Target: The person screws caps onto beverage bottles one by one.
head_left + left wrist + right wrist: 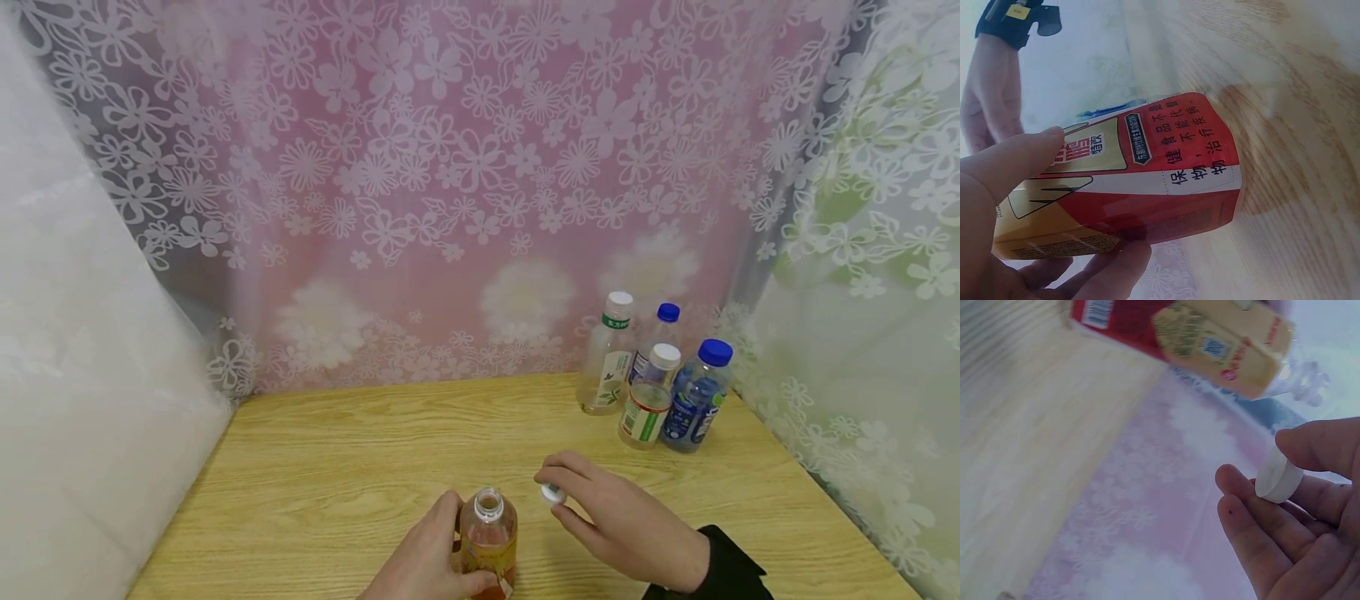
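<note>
A clear bottle (489,533) with a red and yellow label stands uncapped at the table's front edge in the head view. My left hand (431,550) grips it from the left, thumb across the label. In the left wrist view the bottle's label (1154,150) shows red, yellow and white areas with printed characters. To the right of the bottle, apart from it, my right hand (622,517) pinches a white bottle cap (553,493). The right wrist view shows the cap (1279,476) between thumb and fingers, with the open bottle neck (1310,384) above it.
At the table's back right stand several capped bottles: a tall one with a white cap (603,367), a blue-capped one (667,313) behind, a short white-capped one (647,408) and a wide blue-capped one (696,404). Flowered curtains (450,208) hang around the wooden table (360,450).
</note>
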### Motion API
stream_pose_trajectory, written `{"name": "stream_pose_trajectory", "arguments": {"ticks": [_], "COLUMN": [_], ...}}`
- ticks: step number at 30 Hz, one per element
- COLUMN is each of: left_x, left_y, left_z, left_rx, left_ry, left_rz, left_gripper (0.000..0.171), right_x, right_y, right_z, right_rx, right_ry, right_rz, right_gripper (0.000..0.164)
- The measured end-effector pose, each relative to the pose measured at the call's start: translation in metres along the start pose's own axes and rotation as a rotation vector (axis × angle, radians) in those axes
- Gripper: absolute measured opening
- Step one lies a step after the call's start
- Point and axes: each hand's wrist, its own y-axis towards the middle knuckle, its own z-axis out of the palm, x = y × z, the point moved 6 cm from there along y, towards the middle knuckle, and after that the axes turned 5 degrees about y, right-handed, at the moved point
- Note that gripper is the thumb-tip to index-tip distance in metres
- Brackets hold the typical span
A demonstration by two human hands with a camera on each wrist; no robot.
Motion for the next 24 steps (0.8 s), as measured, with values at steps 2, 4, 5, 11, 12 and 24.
{"name": "stream_pose_trajectory", "arguments": {"ticks": [2,4,5,11,12,24], "left_x": [0.0,0.001,0.001,0.0,0.0,0.0], "left_y": [0.0,0.0,0.0,0.001,0.001,0.0], "left_z": [0.0,0.0,0.0,0.0,0.0,0.0], "left_rx": [-0.001,-0.003,-0.004,-0.003,-0.001,0.002], "left_ry": [0.001,-0.003,-0.007,-0.044,-0.046,0.006], "left_rz": [0.007,0.016,0.02,0.032,0.033,0.047], "left_gripper": [0.059,0.058,0.058,0.059,0.059,0.057], "right_x": [0.007,0.014,0.018,0.038,0.041,0.064], "right_y": [0.004,0.007,0.009,0.02,0.022,0.038], "right_z": [-0.002,-0.005,-0.006,-0.015,-0.017,-0.012], "right_rx": [-0.006,-0.013,-0.015,-0.043,-0.05,-0.016], "right_ry": [0.012,0.013,0.013,-0.01,-0.012,0.01], "right_rz": [-0.027,-0.055,-0.075,-0.179,-0.19,-0.299], "right_gripper": [0.033,0.034,0.034,0.037,0.038,0.041]}}
